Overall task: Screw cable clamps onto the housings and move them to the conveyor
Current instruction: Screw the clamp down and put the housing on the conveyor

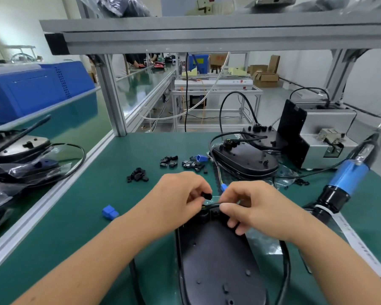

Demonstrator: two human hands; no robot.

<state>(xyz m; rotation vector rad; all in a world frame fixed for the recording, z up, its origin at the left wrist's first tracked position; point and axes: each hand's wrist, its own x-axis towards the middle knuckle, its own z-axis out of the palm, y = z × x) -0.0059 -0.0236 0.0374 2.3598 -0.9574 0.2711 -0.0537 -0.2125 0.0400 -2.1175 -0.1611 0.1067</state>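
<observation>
The black housing (216, 260) lies flat at the desk's near edge, its cable (285, 256) looping along its right side. It looks like stiff, light, smooth plastic, best lifted by its rim, while the cable is limp and needs pinning. The left hand (180, 197) pinches a small black cable clamp (207, 195) between its fingertips; tiny and easily dropped, the clamp suits a fingertip grip. The right hand (251, 208) is curled around the cable at the housing's far end, apparently seating it, though the fingers hide the spot. Spare clamps (169, 161) lie scattered mid-desk, a second housing (246, 161) beyond. A blue electric screwdriver (343, 183) hangs at the right edge.
</observation>
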